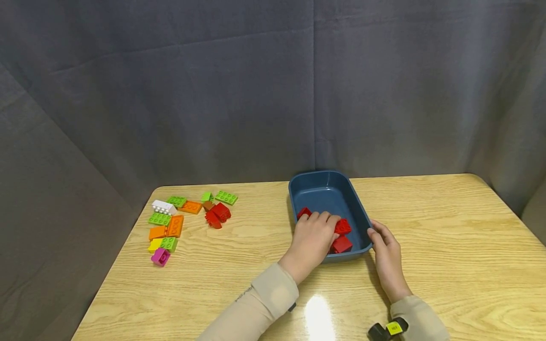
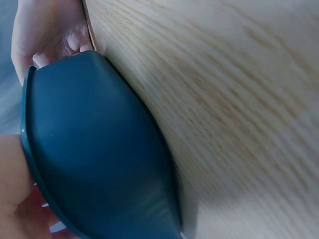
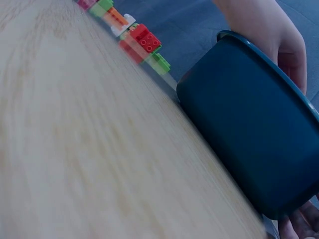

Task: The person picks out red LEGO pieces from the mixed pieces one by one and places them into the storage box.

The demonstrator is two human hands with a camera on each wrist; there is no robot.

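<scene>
In the head view, my left hand (image 1: 310, 239) reaches over the near left side of a dark blue plastic bin (image 1: 316, 199), its bent fingers down among the red toy building bricks (image 1: 341, 245) inside. The palm hides part of the bricks, and I cannot tell whether the fingers grip one. My right hand (image 1: 387, 258) holds the bin's near right corner, thumb at the rim and fingers along the outer wall. From the left wrist, a red brick (image 2: 35, 205) shows beneath the left hand (image 2: 12, 181), behind the bin wall (image 2: 99, 144).
Loose bricks lie at the table's left: red bricks (image 1: 220, 212), a green plate brick (image 1: 226, 197), an orange one (image 1: 175, 226), a white brick (image 1: 164, 207) and a magenta brick (image 1: 160, 256). A grey curtain (image 1: 239, 94) hangs behind the wooden table (image 1: 460, 227).
</scene>
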